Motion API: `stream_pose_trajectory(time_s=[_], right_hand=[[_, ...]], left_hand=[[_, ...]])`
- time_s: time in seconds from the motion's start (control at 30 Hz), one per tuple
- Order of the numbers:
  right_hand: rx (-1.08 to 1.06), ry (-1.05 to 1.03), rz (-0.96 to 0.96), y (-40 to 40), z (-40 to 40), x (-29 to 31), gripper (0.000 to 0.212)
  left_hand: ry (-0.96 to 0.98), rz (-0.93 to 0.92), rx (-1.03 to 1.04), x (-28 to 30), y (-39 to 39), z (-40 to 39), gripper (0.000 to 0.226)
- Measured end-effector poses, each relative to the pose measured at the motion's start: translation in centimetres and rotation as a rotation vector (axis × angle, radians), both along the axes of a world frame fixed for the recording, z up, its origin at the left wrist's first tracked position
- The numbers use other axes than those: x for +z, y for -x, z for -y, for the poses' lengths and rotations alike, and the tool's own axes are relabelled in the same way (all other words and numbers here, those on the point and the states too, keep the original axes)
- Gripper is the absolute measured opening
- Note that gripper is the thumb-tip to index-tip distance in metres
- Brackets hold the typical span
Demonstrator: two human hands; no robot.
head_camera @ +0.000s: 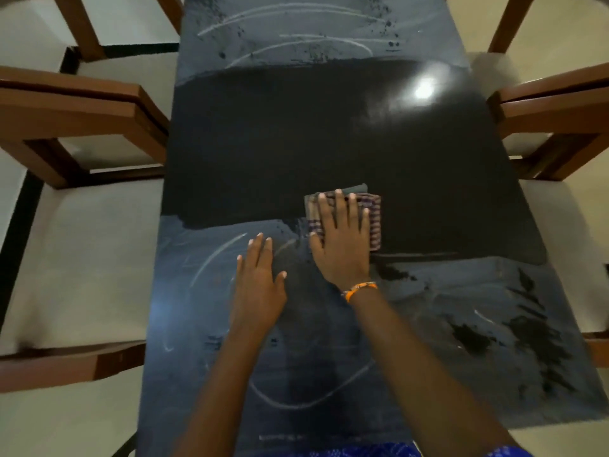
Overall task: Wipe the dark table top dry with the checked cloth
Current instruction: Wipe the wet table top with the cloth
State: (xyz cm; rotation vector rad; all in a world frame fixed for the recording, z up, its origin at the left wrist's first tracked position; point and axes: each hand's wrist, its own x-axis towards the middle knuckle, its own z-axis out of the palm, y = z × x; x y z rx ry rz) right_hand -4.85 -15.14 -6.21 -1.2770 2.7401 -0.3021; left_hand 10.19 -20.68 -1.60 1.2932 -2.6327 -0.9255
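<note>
The dark table top [263,153] runs away from me, long and narrow. A glossy black band crosses its middle; the near and far parts look dull grey-blue with pale curved streaks and dark blotches. The folded checked cloth [375,222], purple and white, lies near the middle of the table. My right hand [342,239], with an orange band at the wrist, presses flat on the cloth with straight fingers. My left hand [258,285] rests flat on the bare table just left of the cloth, fingers straight, holding nothing.
Wooden chairs with pale seats stand along both sides: one near left [82,258], another further back on the left [99,107], and others on the right [553,107]. A bright lamp reflection [423,89] glares on the table's far right. Pale floor surrounds the table.
</note>
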Motion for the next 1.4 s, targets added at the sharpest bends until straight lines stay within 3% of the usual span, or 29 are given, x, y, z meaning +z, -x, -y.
stream_pose_trajectory(time_s=[0.27,0.47,0.67,0.8,0.97,1.1,1.4], right_hand=[[0.279,-0.011,0.099,-14.6,14.6,0.6,0.07],[0.422,0.04,0.061,-14.9,14.5,0.8,0.062],[0.052,0.004,0.004,-8.6,8.7,0.5,0.068],[-0.116,-0.027,0.0,-10.8,8.6,0.4,0.068],[0.328,-0.014,-0.066,-17.6,9.6,-0.5,0.068],[0.536,-0.022,-0.023,-16.7,13.6,-0.3,0.065],[0.485,-0.098,-0.014,-10.7,23.8,0.2,0.061]], left_hand=[[-0.051,0.019,0.227,-0.6,-11.6,7.4,0.065],[-0.183,-0.044,0.298,-1.1,-13.9,9.5,0.06],[-0.285,-0.162,0.23,-0.9,-13.6,10.4,0.067],[-0.3,-0.284,0.271,-1.1,-14.0,10.9,0.06],[-0.563,-0.48,0.488,-1.5,-14.4,12.4,0.041],[-0.631,-0.471,0.571,-2.2,-15.2,13.1,0.031],[-0.809,-0.454,0.686,-2.6,-17.1,11.5,0.033]])
